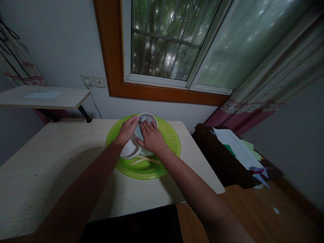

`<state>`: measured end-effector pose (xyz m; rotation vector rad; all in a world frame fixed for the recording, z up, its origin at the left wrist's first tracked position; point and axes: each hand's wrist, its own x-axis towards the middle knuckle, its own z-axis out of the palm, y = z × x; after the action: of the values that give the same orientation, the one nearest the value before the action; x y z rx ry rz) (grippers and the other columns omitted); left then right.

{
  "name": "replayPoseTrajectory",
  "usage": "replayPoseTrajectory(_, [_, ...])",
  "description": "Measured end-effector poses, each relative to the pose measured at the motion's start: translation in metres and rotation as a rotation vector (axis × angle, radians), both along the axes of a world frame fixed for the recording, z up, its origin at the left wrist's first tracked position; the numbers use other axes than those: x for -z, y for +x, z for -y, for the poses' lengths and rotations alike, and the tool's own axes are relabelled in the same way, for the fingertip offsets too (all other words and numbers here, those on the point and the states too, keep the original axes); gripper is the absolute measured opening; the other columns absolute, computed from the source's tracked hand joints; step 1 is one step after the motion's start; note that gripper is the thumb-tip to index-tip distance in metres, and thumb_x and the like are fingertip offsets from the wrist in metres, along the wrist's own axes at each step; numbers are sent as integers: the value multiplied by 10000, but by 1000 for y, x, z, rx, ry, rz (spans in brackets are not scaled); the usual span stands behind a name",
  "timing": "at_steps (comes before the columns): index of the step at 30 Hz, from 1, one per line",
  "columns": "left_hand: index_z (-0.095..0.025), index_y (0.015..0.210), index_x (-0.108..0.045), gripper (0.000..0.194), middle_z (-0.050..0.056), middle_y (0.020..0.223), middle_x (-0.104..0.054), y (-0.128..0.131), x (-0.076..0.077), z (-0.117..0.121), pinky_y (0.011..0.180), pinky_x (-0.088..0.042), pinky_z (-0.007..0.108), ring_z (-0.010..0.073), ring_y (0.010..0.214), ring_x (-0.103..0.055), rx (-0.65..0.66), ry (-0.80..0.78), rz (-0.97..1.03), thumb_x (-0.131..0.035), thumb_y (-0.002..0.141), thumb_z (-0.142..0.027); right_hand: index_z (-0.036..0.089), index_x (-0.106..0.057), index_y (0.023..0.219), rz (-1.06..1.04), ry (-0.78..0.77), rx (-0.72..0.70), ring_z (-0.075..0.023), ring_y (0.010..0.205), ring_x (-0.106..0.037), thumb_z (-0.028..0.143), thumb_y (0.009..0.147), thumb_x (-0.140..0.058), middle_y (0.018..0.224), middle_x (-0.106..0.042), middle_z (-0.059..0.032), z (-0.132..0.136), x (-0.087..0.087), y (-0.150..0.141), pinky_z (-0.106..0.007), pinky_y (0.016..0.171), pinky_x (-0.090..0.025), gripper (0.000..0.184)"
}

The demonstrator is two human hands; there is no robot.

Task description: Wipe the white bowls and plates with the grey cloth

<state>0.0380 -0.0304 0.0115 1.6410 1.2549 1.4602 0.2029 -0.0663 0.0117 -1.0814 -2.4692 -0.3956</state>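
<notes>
A white bowl (151,115) is tilted toward me above a round green tray (172,143). My left hand (127,130) grips the bowl by its left rim. Inside the bowl, my right hand (152,135) presses a grey-blue cloth (145,117) with its fingers; its thumb is stretched toward the near side. Just below the hands, stacked white dishes (130,149) sit on the tray, partly covered by my right hand. Several light wooden chopsticks (145,159) lie crossed on the tray in front of the dishes.
The tray stands on a pale wooden table (65,145) with a raised shelf (43,98) at left, holding a sheet of paper. A window (172,44) is behind. Right of the table, a dark brown piece of furniture (215,152) carries papers (235,148).
</notes>
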Motion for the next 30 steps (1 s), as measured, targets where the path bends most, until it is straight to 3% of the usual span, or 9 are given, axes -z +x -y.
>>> replayPoseTrajectory(8, [-197,996,-689,361,37,985,-715,-3,-5,3,827,-484,275,180,891,-622,-125,47,-14,-472,958,-483,-48,-449,1472,8,30,87,-348,1482,-389,451,939,-591,1543,-464,-265,-1,-6,0,-470,1278,-188,743])
replayPoseTrajectory(13, [-205,939,-674,356,33,923,-692,-7,-6,1,803,-458,277,178,846,-599,-268,49,-45,-465,964,-493,4,-555,1390,23,20,80,-323,1437,-452,395,950,-590,1480,-547,-244,1,-11,-1,-473,1249,-226,589])
replayPoseTrajectory(19, [-228,928,-661,365,37,933,-700,-10,-2,-3,827,-454,284,191,869,-608,-317,18,-102,-427,975,-504,111,-668,1228,63,-77,-13,-304,1194,-634,344,923,-634,1304,-693,-171,4,-15,0,-450,1068,-409,386])
replayPoseTrajectory(24, [-245,940,-641,365,34,959,-699,-9,-3,0,861,-464,292,194,901,-619,-302,5,-121,-380,997,-493,116,-599,1339,31,-106,-131,-297,1160,-645,322,922,-598,1337,-672,-167,2,-9,1,-429,1032,-445,465])
replayPoseTrajectory(30, [-255,929,-617,347,27,937,-670,-9,3,-3,870,-469,306,191,894,-604,-224,40,-84,-379,993,-499,62,-520,1422,-2,-107,-236,-294,1325,-559,436,956,-544,1455,-576,-214,-1,-2,0,-434,1151,-399,598])
